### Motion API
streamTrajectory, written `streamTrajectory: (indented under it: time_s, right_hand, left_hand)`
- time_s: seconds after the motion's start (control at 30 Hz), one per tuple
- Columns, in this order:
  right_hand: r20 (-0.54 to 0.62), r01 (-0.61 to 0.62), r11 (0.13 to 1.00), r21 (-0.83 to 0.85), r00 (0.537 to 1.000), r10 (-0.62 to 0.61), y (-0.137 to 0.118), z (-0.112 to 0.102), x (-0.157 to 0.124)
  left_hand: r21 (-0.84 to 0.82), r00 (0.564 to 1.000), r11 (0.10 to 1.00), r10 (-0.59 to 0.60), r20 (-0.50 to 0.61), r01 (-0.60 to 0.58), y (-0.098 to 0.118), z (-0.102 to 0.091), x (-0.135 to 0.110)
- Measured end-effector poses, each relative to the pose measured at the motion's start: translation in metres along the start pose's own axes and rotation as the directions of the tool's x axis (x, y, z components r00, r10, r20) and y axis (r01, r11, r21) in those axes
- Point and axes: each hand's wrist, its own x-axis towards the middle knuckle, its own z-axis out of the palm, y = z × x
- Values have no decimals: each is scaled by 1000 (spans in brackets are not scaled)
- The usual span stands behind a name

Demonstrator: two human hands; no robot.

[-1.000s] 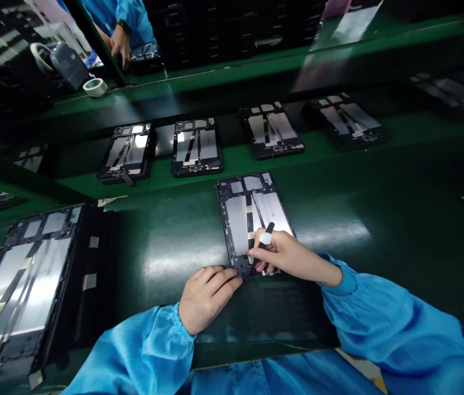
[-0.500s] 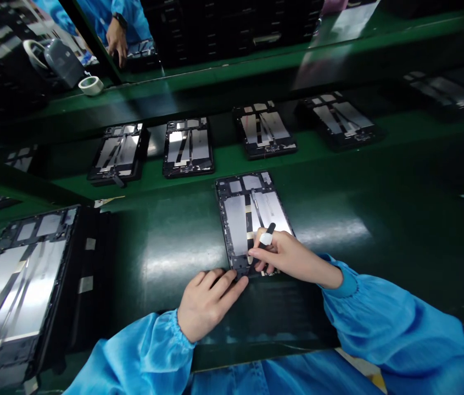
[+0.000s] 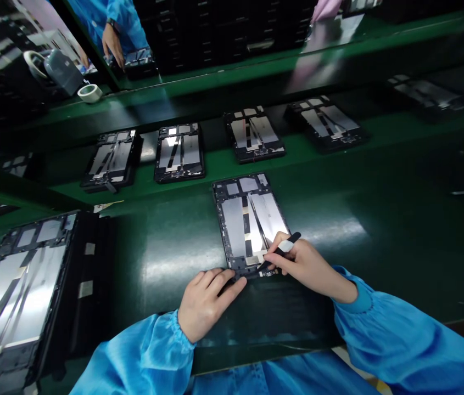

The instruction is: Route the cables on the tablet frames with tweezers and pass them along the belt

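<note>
An opened tablet [image 3: 234,222] lies on the green bench in front of me, its silver plates, black strips and ribbon cables exposed. My left hand [image 3: 209,302] grips its lower left corner, fingers at the side and thumb along the bottom edge. Between the fingertips of my right hand [image 3: 300,263] is a slim black pointed tool [image 3: 293,238] with a white wrap, held slantwise like a pen. Its tip points down at the tablet's lower edge, by the small board there; whether it touches cannot be made out.
At left stands a larger-looking open tablet [image 3: 29,285] on a dark stack. Several opened tablets sit in a row behind, one a tablet [image 3: 180,151] near the middle. A tape roll [image 3: 90,93] rests on the rear ledge. Another person's hand [image 3: 112,44] works beyond it.
My right hand has moved right and slightly down with the tool, uncovering the tablet's lower middle. The back row of tablets has shifted left. My left hand stays at the corner.
</note>
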Motion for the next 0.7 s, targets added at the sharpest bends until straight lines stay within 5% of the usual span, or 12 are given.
streamTrajectory:
  time_s: [0.7]
  right_hand:
    - [-8,19,1000,-1,1000,-19,-2,2,2]
  left_hand:
    - [100,996,995,-31,87,23,7,4,4]
